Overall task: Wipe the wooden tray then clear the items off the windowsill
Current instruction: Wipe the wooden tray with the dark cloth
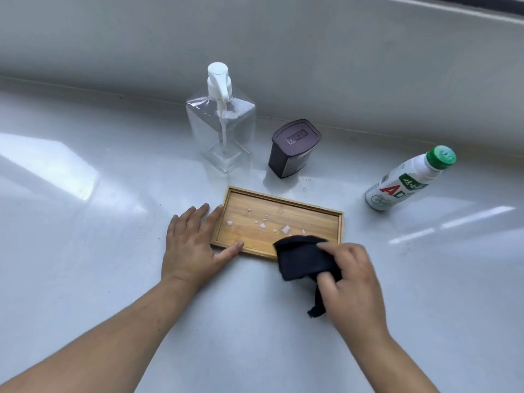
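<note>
White and glossy, the windowsill [85, 251] carries all the things, with a pale wall rising behind it. On this surface the wooden tray [312, 219] lies flat, and the left hand [191, 245] rests at its left end with the fingers [211, 219] spread open: the index tip touches the far corner of the rim and the thumb lies along the near rim, so the tray sits between them. The right hand [350, 282] is closed around a dark cloth [304, 258], which hangs over the near rim just in front of its fingertips; the cloth looks soft and limp, easy to bunch. Small pale drops [285, 229] lie on the tray floor just beyond the cloth, not yet wiped. The tray seems light and stiff, and I think it can slide on the smooth sill, so it is good to press it at the rim while wiping. Well beyond the fingers stand a clear pump bottle [224, 131] and a dark container [295, 148]; a white bottle with green cap [408, 180] stands far to the right. They look light, and the body is the place to grip.
</note>
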Demonstrator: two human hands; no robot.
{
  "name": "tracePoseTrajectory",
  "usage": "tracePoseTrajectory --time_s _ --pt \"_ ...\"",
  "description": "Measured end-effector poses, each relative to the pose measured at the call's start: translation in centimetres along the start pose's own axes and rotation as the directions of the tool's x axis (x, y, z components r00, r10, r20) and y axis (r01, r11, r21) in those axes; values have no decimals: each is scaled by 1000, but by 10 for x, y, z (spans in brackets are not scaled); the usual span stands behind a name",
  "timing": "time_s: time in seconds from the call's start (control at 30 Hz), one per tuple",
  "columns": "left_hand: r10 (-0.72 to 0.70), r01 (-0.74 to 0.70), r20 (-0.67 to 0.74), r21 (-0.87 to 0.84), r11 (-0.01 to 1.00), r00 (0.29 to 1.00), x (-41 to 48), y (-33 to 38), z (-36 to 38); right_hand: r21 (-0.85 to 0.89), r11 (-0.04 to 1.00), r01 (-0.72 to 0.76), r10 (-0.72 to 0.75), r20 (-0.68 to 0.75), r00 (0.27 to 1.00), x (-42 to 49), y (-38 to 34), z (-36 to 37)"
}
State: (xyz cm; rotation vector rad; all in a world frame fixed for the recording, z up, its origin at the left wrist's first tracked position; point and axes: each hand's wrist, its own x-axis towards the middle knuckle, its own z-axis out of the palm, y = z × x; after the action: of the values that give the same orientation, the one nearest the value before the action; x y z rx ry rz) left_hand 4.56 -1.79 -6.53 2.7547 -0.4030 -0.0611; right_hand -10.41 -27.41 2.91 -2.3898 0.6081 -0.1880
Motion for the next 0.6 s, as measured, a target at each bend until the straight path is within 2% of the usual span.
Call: tracePoseTrajectory --time_s 0.1,0.23,0.33,0.47,0.6 --pt "1 -1 -5 -23 1000 1000 0 -2 2 -23 996 -88 86 -89 992 44 3 -2" --pt "12 -12 -7 -30 999 1000 1 -2 3 -165 978 -131 134 6 991 84 -11 35" --pt "21 -21 4 -26 999 1000 2 -2 4 -172 984 -47 59 65 996 96 -47 77" --pt "43 -44 -18 -24 999 999 3 0 2 -188 962 196 -161 188 969 86 -103 128" --pt "28 -28 -10 -8 1000 1000 2 2 2 -242 932 271 -193 300 934 87 -70 100"
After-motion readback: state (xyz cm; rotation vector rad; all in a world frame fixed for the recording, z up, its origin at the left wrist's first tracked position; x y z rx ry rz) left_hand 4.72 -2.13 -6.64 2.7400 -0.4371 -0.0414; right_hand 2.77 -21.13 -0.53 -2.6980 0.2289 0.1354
